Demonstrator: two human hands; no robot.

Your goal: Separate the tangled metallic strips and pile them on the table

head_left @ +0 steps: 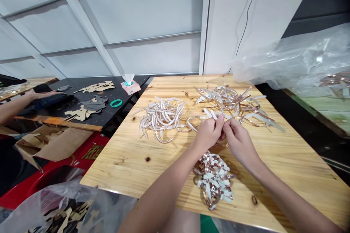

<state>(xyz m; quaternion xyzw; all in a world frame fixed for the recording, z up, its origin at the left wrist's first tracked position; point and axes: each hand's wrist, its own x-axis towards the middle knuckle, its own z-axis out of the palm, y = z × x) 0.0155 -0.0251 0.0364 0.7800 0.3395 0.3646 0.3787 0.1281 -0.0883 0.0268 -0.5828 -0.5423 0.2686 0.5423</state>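
My left hand (208, 133) is closed in a pinch on a thin curved strip (210, 113), whose pale ends stick out above the fingers. My right hand (242, 142) meets it, thumb against fingertips, pinching at the same strip; the exact grip is hidden by the fingers. Just below both hands lies a heap of short curled pieces (214, 178), white and shiny rose-gold. To the left sits a tangled pile of pale curved strips (162, 116). Behind the hands spreads a looser pile of rose-gold and white strips (226, 98).
The wooden table (123, 167) adjoins a black table (84, 83) with cut flat pieces (94, 103), a green ring (116, 103) and a tissue pack (131, 86). Another person's hand (32, 95) touches dark material there. A cardboard box (65, 143) and plastic bags (295, 56) stand around.
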